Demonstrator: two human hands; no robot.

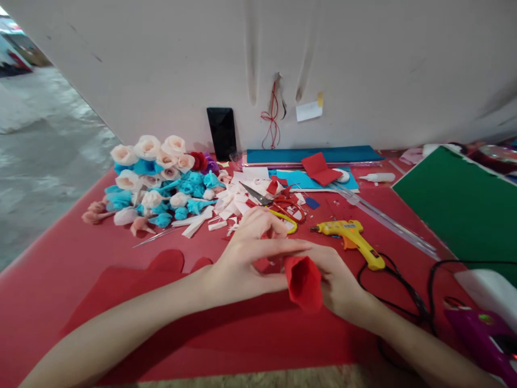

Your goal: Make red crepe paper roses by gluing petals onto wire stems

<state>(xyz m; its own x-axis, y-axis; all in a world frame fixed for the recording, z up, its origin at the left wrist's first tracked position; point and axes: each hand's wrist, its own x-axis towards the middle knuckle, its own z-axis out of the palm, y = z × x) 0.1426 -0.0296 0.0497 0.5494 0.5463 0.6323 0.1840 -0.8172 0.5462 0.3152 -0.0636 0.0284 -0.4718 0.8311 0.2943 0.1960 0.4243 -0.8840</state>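
Between my two hands is a red crepe-paper flower [311, 293], rolled into a tube with its open end toward me. My left hand [254, 250] pinches its left edge between thumb and fingers. My right hand [339, 275] wraps round it from the right, its fingertips partly hidden behind the paper. Just beyond my hands lie scissors [287, 207] with red and yellow handles. A yellow hot glue gun [355, 234] rests right of them. Flat red paper sheets [117, 291] with rounded cut pieces lie under my left forearm.
White, blue and pink paper flowers [161, 183] are piled at the back left beside paper scraps [238, 199]. A phone [222, 133] leans on the wall. Clear sticks [388, 223], a glue bottle [377, 177], a green board [464, 205] and a black cable [430, 302] are on the right.
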